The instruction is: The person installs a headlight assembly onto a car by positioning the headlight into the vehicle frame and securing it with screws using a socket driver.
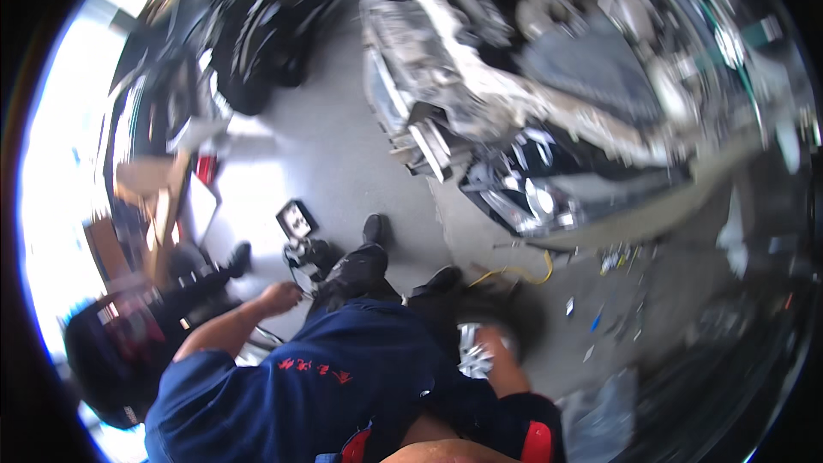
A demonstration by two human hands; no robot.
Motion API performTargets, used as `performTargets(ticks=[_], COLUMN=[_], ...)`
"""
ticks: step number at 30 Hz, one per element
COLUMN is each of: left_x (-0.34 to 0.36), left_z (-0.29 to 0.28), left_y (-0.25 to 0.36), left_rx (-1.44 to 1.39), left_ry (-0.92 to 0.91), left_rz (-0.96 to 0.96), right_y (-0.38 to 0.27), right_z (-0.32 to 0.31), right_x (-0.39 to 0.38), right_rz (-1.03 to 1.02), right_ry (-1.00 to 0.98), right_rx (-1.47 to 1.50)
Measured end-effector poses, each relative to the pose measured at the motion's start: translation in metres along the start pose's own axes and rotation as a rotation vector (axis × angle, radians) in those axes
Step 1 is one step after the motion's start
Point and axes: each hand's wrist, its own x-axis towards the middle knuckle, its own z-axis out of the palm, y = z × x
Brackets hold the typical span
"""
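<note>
My left hand (pixel 280 297) hangs at my left side with its fingers curled. A thin dark line shows near the fingertips, but what they hold, if anything, I cannot make out. Just beyond it a work light (pixel 297 219) with a square lit face stands on the floor, a dark device (pixel 310 257) close by. Low on my right, my right hand (pixel 490 341) is blurred and its fingers are hidden. Beside it lies a silvery, shiny object (pixel 473 351), next to a dark round shape like a tyre (pixel 525 313).
A partly dismantled car front (pixel 480 77) fills the far right, with a headlight (pixel 540 193) and bumper edge (pixel 617 221). Cardboard (pixel 141 178) and a red object (pixel 206 169) are left. A yellow hose (pixel 519 272), scattered small parts (pixel 596 321) and clear plastic sheeting (pixel 604 411) lie right.
</note>
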Motion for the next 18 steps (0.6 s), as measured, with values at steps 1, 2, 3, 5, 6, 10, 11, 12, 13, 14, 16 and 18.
performTargets(ticks=[1, 2, 3, 5, 6, 10, 11, 12, 13, 14, 16, 18], left_x=[-0.016, -0.002, -0.006, -0.006, 0.013, 0.026, 0.015, 0.019, 0.053, 0.079, 0.087, 0.118], left_z=[0.02, 0.017, 0.023, 0.028, 0.021, 0.003, -0.007, -0.031, -0.076, -0.119, -0.195, -0.248], left_y=[-0.032, -0.017, -0.033, -0.073, -0.074, -0.133, -0.152, -0.158, -0.158, -0.161, -0.153, -0.208], left_rx=[-0.135, -0.284, -0.241, -0.173, -0.177, 0.035, -0.058, -0.144, -0.092, -0.039, -0.322, -0.448], left_ry=[0.046, 0.091, 0.108, 0.133, 0.017, -0.187, -0.144, -0.087, 0.051, 0.184, 0.453, 0.568], left_rz=[-0.037, -0.106, -0.137, -0.192, -0.244, -0.149, -0.146, -0.104, -0.051, -0.012, -0.086, -0.082], right_y=[0.034, 0.092, 0.105, 0.088, 0.064, -0.166, -0.248, -0.337, -0.358, -0.383, -0.465, -0.561], right_z=[0.0, -0.017, 0.007, 0.047, 0.044, 0.101, 0.151, 0.194, 0.193, 0.206, 0.269, 0.347], right_x=[-0.017, -0.002, 0.003, 0.024, 0.034, 0.025, 0.008, -0.01, 0.019, 0.046, 0.067, 0.114], right_rz=[0.019, -0.248, -0.703, -1.093, -1.018, 0.112, 0.232, 0.263, 0.189, 0.081, 0.115, 0.215], right_ry=[-0.237, -0.397, -0.49, -0.467, -0.445, -0.062, 0.061, 0.187, 0.224, 0.205, 0.162, -0.095], right_rx=[-0.127, -0.499, -0.995, -1.172, -1.146, -0.517, -0.339, -0.237, -0.214, -0.149, -0.09, -0.362])
